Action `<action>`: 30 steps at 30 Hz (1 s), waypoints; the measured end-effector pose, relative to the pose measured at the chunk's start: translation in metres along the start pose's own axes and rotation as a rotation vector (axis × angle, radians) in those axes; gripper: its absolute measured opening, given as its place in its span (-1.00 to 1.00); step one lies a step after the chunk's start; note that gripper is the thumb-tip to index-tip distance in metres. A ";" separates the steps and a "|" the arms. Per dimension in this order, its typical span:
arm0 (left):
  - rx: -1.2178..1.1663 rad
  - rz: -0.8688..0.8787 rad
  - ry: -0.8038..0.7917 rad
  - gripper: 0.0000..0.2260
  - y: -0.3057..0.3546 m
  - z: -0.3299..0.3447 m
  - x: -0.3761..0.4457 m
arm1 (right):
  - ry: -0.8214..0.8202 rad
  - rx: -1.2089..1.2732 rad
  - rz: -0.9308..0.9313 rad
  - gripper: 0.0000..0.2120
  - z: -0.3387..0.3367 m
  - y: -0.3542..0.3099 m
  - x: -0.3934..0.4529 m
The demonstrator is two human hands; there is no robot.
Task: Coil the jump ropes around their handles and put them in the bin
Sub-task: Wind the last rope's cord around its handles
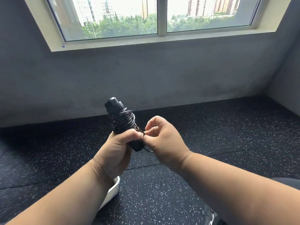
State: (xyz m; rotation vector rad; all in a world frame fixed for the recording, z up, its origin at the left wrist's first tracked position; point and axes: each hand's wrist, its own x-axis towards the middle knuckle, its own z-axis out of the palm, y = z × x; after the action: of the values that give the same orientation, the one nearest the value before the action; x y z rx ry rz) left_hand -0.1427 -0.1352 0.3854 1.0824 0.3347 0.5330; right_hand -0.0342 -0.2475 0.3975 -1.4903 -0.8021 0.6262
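While the left hand (116, 147) grips the black jump-rope handles (121, 123) upright above the speckled rubber floor (162, 192), the right hand (162, 137) pinches the thin rope (141, 131) just beside them. Most of the rope already lies coiled around the handles; a short loose loop hangs below. It looks light, wiry and springy, likely to unwind if released, so the tail wants tucking under a coil. A white bin (113, 189) edge shows under the left forearm.
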 end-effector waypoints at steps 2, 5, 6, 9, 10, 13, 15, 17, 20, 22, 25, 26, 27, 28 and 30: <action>0.001 0.001 -0.002 -0.58 0.000 -0.001 -0.001 | -0.019 -0.052 -0.029 -0.79 -0.001 0.001 0.001; 0.019 0.020 -0.013 -0.59 0.005 0.003 -0.004 | 0.021 -0.228 -0.199 -0.81 -0.002 0.008 -0.002; 0.018 0.032 -0.010 -0.62 0.006 0.005 -0.004 | 0.043 -0.304 -0.277 -0.83 -0.001 0.009 -0.004; 0.024 0.085 0.028 -0.79 0.009 0.011 -0.005 | 0.141 -0.499 -0.516 -0.87 -0.001 0.011 -0.003; 0.025 0.101 0.046 -0.83 0.009 0.012 -0.005 | 0.176 -0.558 -0.584 -0.89 -0.001 0.011 -0.002; 0.037 0.143 0.087 -0.81 0.006 0.016 -0.003 | 0.259 -0.673 -0.693 -0.94 0.001 0.015 -0.001; 0.006 0.180 0.132 -0.77 0.004 0.017 -0.001 | 0.280 -0.725 -0.701 -0.91 0.003 0.017 -0.003; -0.013 0.233 0.183 -0.80 0.002 0.019 0.001 | 0.279 -0.720 -0.683 -0.87 0.005 0.016 -0.004; -0.011 0.309 0.300 -0.81 -0.003 0.024 0.003 | 0.256 -0.749 -0.675 -0.83 0.005 0.012 -0.001; -0.026 0.322 0.376 -0.80 -0.006 0.026 0.004 | 0.202 -0.826 -0.673 -0.84 0.006 0.013 0.000; -0.027 0.301 0.360 -0.75 -0.006 0.025 0.004 | 0.118 -0.798 -0.566 -0.78 0.007 0.013 0.003; -0.034 0.291 0.340 -0.71 -0.003 0.023 0.004 | 0.088 -0.744 -0.493 -0.72 0.008 0.011 0.004; -0.039 0.283 0.312 -0.66 -0.001 0.022 0.004 | 0.053 -0.670 -0.410 -0.66 0.009 0.009 0.004; -0.042 0.276 0.281 -0.60 0.001 0.020 0.004 | 0.015 -0.584 -0.329 -0.65 0.008 0.005 0.005; -0.042 0.256 0.231 -0.54 0.005 0.016 0.004 | -0.056 -0.426 -0.203 -0.73 0.008 -0.005 0.004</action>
State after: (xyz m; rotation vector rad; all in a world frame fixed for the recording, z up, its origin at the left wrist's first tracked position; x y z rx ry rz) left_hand -0.1327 -0.1435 0.3968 1.0311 0.3867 0.8939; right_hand -0.0382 -0.2394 0.4022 -1.7491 -1.1665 0.3581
